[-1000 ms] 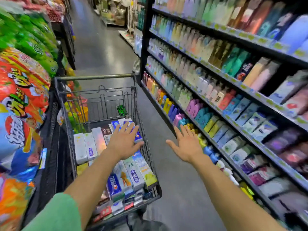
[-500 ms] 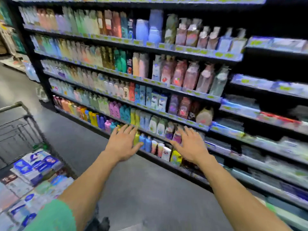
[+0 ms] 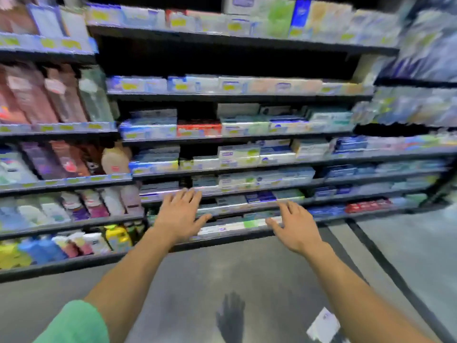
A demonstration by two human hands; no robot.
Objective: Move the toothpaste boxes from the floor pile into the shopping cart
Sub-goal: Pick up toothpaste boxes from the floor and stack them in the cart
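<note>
My left hand (image 3: 179,215) and my right hand (image 3: 295,226) are stretched out in front of me with straight spread fingers, and neither holds anything. Both hover in the air in front of the low shelves. A single pale toothpaste box (image 3: 322,325) lies on the grey floor at the bottom right, below my right forearm. The shopping cart is out of view. The picture is blurred by motion.
A tall shelving unit (image 3: 237,97) filled with boxed toothpaste spans the view ahead. To the left stand shelves of bottles (image 3: 74,206). A dark line (image 3: 385,266) runs along the grey floor at right. A hand's shadow (image 3: 231,315) falls on the floor.
My view has swung right, away from the cart, which has left the frame. Bottle shelves slid left and toothpaste shelves came ahead. Both hands stayed open and empty.
</note>
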